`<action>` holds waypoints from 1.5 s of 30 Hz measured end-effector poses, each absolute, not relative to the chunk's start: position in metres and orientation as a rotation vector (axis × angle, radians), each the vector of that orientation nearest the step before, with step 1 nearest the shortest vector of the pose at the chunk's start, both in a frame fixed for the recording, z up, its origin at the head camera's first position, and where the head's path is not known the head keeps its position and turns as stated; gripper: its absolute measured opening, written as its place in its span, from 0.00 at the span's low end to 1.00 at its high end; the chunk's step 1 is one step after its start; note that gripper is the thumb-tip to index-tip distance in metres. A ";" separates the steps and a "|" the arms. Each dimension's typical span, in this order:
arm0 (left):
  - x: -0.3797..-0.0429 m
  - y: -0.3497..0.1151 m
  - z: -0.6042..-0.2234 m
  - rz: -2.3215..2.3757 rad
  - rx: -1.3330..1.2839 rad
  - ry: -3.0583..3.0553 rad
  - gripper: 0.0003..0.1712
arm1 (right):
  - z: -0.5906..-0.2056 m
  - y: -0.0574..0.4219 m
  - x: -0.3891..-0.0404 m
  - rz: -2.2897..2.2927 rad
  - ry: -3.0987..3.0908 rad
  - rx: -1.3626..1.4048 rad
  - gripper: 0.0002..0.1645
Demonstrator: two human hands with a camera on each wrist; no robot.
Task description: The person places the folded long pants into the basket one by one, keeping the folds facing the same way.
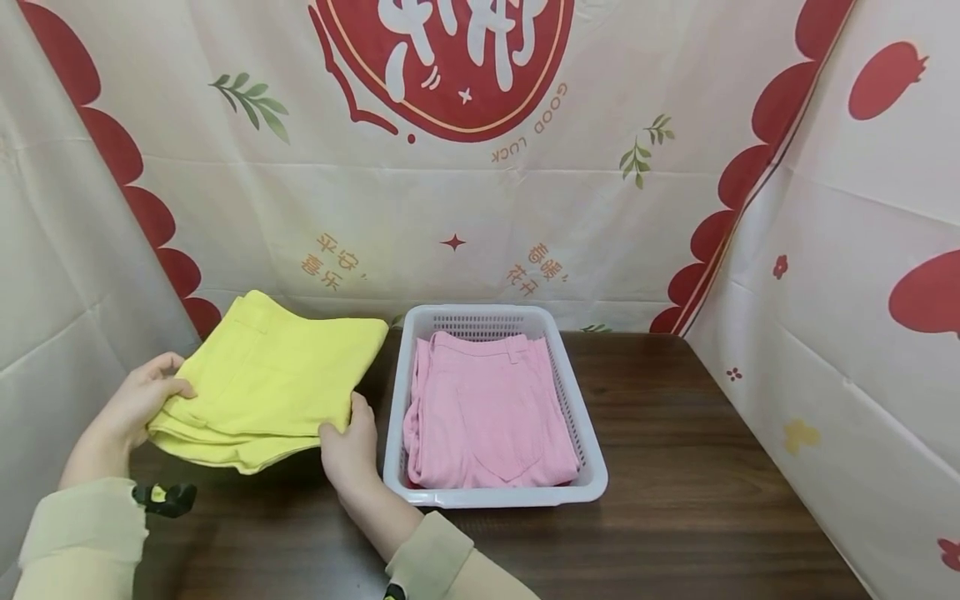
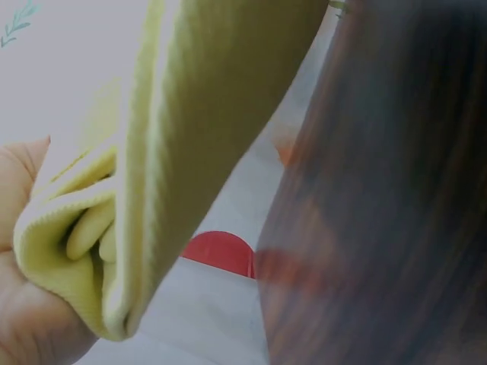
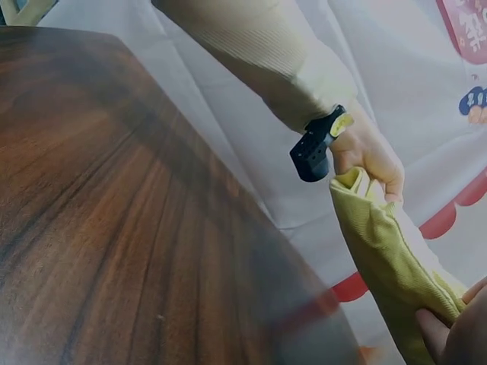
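Folded yellow pants (image 1: pixel 277 375) are held up off the table, left of the basket, by both hands. My left hand (image 1: pixel 142 396) grips their left edge, thumb on top; in the left wrist view the cloth (image 2: pixel 190 152) bends over into a fold by that hand (image 2: pixel 38 327). At the lower right corner my right hand (image 1: pixel 351 442) pinches the layers, its thumb on the upper side. Inside a white plastic basket (image 1: pixel 495 498) lie folded pink pants (image 1: pixel 491 408), a belt loop and a pocket showing. The fingers beneath the yellow cloth are mostly hidden.
A dark wooden table (image 1: pixel 675 450) lies under the basket and extends to its right. Printed cloth (image 1: pixel 465 200) hangs behind the table and along both sides. A black wrist strap device (image 1: pixel 168 500) sits on the left forearm.
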State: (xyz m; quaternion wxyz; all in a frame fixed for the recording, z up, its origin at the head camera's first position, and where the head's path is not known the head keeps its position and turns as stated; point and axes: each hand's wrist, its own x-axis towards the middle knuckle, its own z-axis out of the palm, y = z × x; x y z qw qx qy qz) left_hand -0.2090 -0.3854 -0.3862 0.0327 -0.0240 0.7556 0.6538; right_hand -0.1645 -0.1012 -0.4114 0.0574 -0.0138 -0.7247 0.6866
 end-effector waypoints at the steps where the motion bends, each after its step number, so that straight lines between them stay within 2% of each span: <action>1: -0.209 -0.385 -0.384 2.025 -0.063 2.322 0.19 | -0.409 -0.100 -0.164 2.076 -2.197 -0.039 0.33; 17: -0.206 -0.368 -0.358 2.118 0.093 2.320 0.20 | -0.386 -0.080 -0.165 2.106 -2.168 -0.011 0.30; 28: -0.203 -0.356 -0.343 2.153 0.133 2.306 0.18 | -0.373 -0.068 -0.166 2.357 -1.941 0.078 0.30; 45: -0.196 -0.314 -0.328 2.416 0.342 2.148 0.19 | -0.355 -0.030 -0.179 2.611 -1.765 0.095 0.30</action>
